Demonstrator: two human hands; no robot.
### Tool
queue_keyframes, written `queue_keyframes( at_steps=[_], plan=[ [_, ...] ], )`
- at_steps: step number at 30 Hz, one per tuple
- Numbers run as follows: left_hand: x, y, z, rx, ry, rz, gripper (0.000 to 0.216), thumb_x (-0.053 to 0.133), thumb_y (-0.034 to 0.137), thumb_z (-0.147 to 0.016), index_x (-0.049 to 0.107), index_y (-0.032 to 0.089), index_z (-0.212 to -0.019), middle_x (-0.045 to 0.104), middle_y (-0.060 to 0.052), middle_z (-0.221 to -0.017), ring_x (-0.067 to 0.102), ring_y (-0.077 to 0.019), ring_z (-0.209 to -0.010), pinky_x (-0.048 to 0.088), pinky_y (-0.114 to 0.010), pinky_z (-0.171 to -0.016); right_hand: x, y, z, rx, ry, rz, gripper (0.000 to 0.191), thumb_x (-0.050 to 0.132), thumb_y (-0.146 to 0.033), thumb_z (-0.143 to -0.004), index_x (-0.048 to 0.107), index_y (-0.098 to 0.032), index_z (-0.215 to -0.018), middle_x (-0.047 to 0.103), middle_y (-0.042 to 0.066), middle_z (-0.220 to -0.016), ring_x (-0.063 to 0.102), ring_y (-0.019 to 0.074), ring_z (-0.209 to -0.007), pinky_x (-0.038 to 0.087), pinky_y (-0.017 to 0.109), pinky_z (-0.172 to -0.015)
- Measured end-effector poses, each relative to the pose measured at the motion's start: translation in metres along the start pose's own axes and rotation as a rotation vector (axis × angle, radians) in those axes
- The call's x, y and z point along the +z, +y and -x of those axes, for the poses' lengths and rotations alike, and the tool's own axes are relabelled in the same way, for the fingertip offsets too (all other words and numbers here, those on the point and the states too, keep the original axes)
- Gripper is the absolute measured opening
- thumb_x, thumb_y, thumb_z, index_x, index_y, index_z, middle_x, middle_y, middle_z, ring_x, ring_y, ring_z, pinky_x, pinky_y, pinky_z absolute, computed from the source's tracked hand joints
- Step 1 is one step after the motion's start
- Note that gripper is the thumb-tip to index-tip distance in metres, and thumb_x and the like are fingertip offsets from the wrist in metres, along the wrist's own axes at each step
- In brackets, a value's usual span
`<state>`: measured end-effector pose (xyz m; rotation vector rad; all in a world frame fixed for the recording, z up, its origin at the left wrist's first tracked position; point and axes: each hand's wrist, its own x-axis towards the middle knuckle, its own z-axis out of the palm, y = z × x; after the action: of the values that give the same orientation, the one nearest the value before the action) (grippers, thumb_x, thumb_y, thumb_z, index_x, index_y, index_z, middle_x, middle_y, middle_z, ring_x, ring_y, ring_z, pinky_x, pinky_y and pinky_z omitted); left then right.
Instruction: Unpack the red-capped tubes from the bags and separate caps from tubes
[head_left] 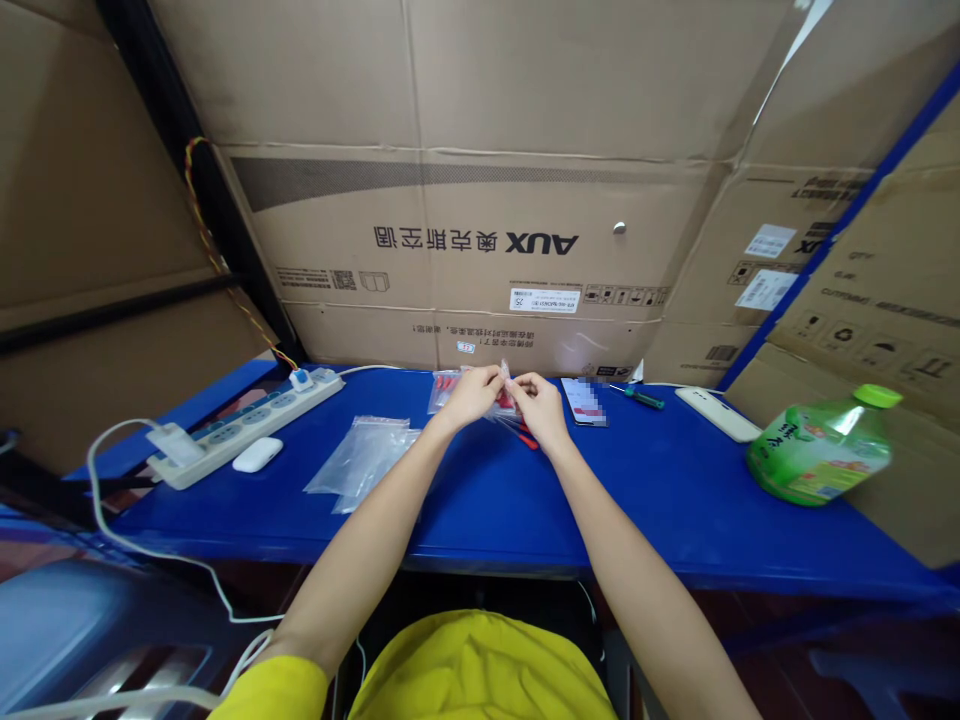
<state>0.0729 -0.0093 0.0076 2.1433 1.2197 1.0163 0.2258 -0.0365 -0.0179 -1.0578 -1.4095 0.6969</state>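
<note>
My left hand [474,393] and my right hand [538,404] meet over the middle of the blue table [675,500]. Both pinch a small clear plastic bag [505,390] with red items inside it, held just above the table. More red pieces [527,437] lie under my right hand. Another clear bag with red items [441,390] lies just left of my left hand. A pile of empty clear bags [365,460] rests on the table further left.
A white power strip [247,425] with a plugged charger and a white oval case [257,454] lie at left. A phone [584,401], a green-handled screwdriver [639,397], a white remote-like object [718,413] and a green bottle [821,447] are at right. Cardboard boxes [480,200] wall the back.
</note>
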Motion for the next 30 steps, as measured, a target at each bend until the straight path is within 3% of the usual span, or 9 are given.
queue_keyframes(
  at_steps=[3,9,15,18,22,25,30],
  plan=[
    [0.002,0.003,0.003,0.046,0.02,-0.139,0.038,0.044,0.034,-0.102,0.057,0.019,-0.07,0.067,-0.004,-0.073,0.056,-0.0167,-0.068,0.033,-0.028,-0.064,-0.004,0.003,-0.002,0.002,-0.038,0.039,0.03,0.064,-0.051,-0.081,0.066,-0.02,-0.078,0.071,0.003,-0.067,0.064,0.0183,-0.06,0.047,0.028,-0.06],
    [0.008,0.007,0.007,0.094,0.032,-0.376,0.034,0.045,0.031,-0.103,0.067,0.019,-0.081,0.074,-0.009,-0.083,0.062,-0.0197,-0.072,0.033,-0.03,-0.066,-0.008,0.002,-0.001,-0.039,0.019,0.278,0.02,0.061,-0.039,-0.082,0.062,-0.023,-0.071,0.073,0.002,-0.067,0.067,0.0186,-0.062,0.048,0.029,-0.069],
    [0.005,0.017,0.011,0.1,0.079,-0.378,0.029,0.048,0.025,-0.1,0.063,0.019,-0.075,0.07,-0.006,-0.073,0.058,-0.0176,-0.064,0.03,-0.029,-0.063,-0.024,0.011,-0.012,0.046,0.192,0.543,0.013,0.063,-0.027,-0.077,0.056,-0.024,-0.067,0.071,0.004,-0.067,0.069,0.0221,-0.069,0.048,0.031,-0.071],
    [0.005,0.019,0.013,0.131,0.092,-0.343,0.027,0.048,0.025,-0.1,0.061,0.02,-0.077,0.067,-0.004,-0.071,0.056,-0.0176,-0.064,0.03,-0.029,-0.064,-0.033,0.013,-0.014,-0.039,0.178,0.465,0.003,0.061,-0.025,-0.077,0.06,-0.024,-0.079,0.073,0.002,-0.075,0.068,0.0202,-0.069,0.049,0.03,-0.071],
    [0.007,0.017,0.014,0.112,0.204,-0.354,0.031,0.044,0.034,-0.105,0.062,0.021,-0.084,0.066,-0.005,-0.073,0.058,-0.0205,-0.068,0.032,-0.03,-0.066,-0.03,0.012,-0.011,-0.172,-0.033,0.217,0.028,0.053,-0.02,-0.079,0.069,-0.023,-0.102,0.076,0.002,-0.098,0.068,0.0161,-0.065,0.053,0.029,-0.069],
    [0.007,0.019,0.016,0.117,0.272,-0.334,0.031,0.04,0.036,-0.108,0.063,0.021,-0.093,0.068,-0.007,-0.082,0.061,-0.0214,-0.077,0.036,-0.029,-0.071,-0.02,0.012,-0.008,-0.178,-0.169,0.159,0.04,0.051,-0.015,-0.078,0.076,-0.025,-0.108,0.078,0.001,-0.096,0.069,0.0178,-0.067,0.057,0.032,-0.075],
    [0.009,0.034,0.024,0.174,0.299,-0.261,0.028,0.041,0.038,-0.107,0.064,0.022,-0.102,0.071,-0.009,-0.101,0.063,-0.0223,-0.094,0.04,-0.03,-0.082,-0.005,0.016,-0.008,-0.132,-0.089,0.117,0.046,0.053,-0.014,-0.077,0.08,-0.025,-0.114,0.081,0.003,-0.095,0.073,0.0219,-0.081,0.058,0.041,-0.092]
  ],
)
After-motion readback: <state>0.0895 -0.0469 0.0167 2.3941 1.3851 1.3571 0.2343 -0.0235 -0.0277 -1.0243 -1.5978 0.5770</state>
